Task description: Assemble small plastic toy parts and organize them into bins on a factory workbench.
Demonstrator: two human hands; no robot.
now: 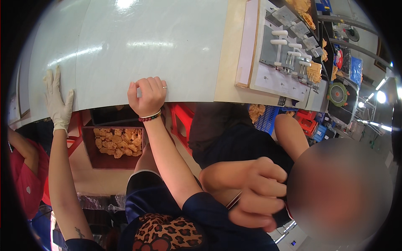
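My left hand (58, 100) wears a thin white glove and lies flat at the front edge of the pale grey tabletop (138, 46), its fingers stretched out. Bare, with a ring and a beaded bracelet (150, 116), my right hand (147, 95) rests on the same edge, its fingers curled into a loose fist. Nothing shows in either hand. Under the table, between my two forearms, stands a dark red bin (113, 163) holding several tan moulded pieces (118, 142).
At the right, a bench fixture (289, 50) with white-handled clamps stands on a board, tan pieces beside it. A co-worker sits close on my right, a hand (259, 192) raised near my arm. Another person's red sleeve (29, 180) shows at far left. Red stools (182, 119) stand below.
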